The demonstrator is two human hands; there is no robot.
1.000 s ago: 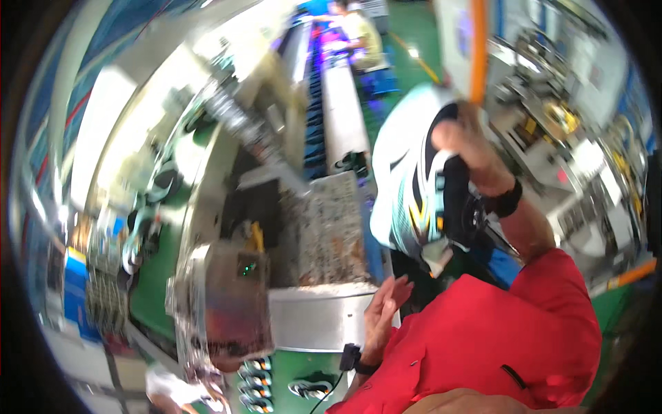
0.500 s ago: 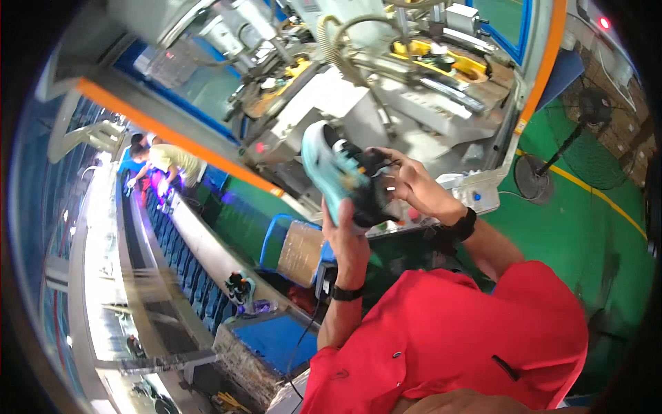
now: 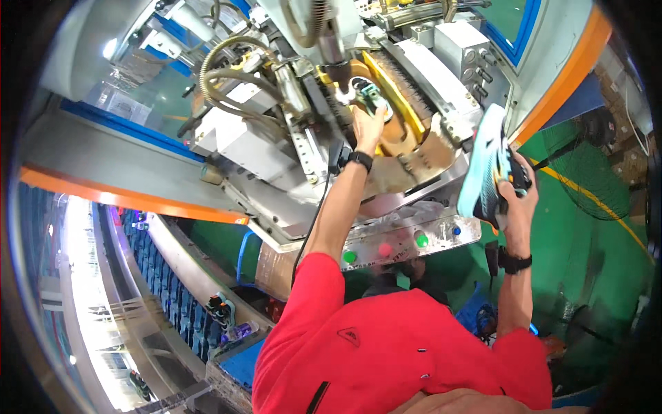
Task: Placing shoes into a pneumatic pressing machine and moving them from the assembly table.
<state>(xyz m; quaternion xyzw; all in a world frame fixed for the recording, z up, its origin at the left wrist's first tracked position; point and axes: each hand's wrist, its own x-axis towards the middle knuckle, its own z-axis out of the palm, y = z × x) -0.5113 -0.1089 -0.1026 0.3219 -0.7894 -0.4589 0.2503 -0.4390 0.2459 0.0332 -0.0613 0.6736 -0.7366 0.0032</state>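
Across the head view, a green floor (image 3: 565, 248) is spreading around a metal machine (image 3: 465, 45). Inside its yellow-edged bed (image 3: 394, 99), a shoe (image 3: 374, 99) is lying under the left hand (image 3: 369, 125), whose grip I cannot tell. Well apart, the right hand (image 3: 522, 200) is clutching a pale-blue-and-black shoe (image 3: 488, 165). A red shirt (image 3: 414, 324) is bearing a triangular emblem (image 3: 349, 337).

Teal shoe (image 3: 483, 165) in right grip (image 3: 518, 203), left grip (image 3: 369, 127) at another shoe (image 3: 373, 98)
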